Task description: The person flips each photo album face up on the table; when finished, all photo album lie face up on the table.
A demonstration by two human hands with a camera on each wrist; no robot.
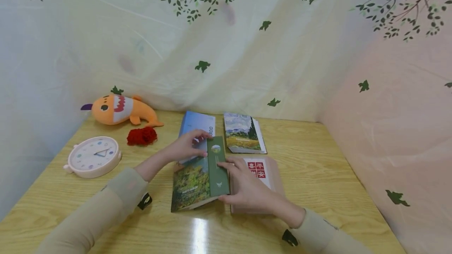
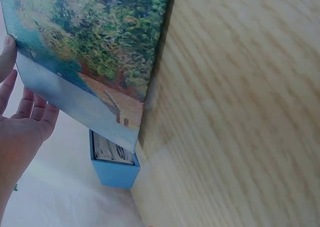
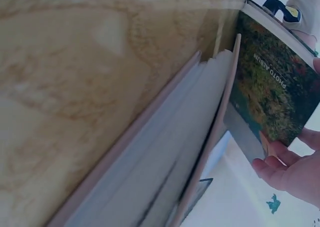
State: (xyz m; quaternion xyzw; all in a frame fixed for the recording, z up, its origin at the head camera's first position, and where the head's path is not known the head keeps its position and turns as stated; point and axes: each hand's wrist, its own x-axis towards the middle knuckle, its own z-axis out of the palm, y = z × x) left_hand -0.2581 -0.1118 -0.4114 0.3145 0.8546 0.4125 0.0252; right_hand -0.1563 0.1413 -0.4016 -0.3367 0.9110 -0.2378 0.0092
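A photo album [image 1: 192, 185] with a painted tree cover and green spine is held tilted between both hands, over the table's middle. My left hand [image 1: 188, 144] grips its far end near the top of the spine. In the left wrist view, the left thumb [image 2: 7, 58] lies against the album's edge. My right hand [image 1: 248, 185] holds the spine side, fingers on the green strip and thumb at the near corner. Beneath the right hand lies a pink album [image 1: 277, 173] with a red-and-white label. The right wrist view shows its page edges [image 3: 165, 152] close up.
Behind the held album are a blue album-like box [image 1: 197, 120] and a landscape-covered album [image 1: 241, 130]. On the left sit a pale pink clock [image 1: 93, 156], a bundle of red yarn [image 1: 142, 136] and an orange shark plush [image 1: 123, 109]. A leaf-printed curtain [image 1: 233, 50] hangs behind the table.
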